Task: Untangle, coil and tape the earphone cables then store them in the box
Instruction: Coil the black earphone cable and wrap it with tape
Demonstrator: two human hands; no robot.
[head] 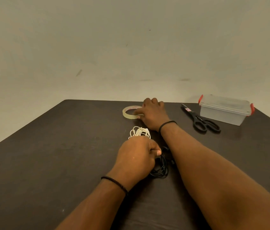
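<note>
On the dark table (48,146) the lidded box (225,110) sits shut at the far right with the scissors (198,120) just beside it, so storing and cutting are judged not yet begun. The right hand (152,113) reaches to the tape roll (131,112), fingers curled on its near rim. The left hand (137,155) grips the white earphone cable (139,132), seemingly coiled but untaped; the black earphone cable (160,168) lies in a loose heap beside that hand, untaped too.
</note>
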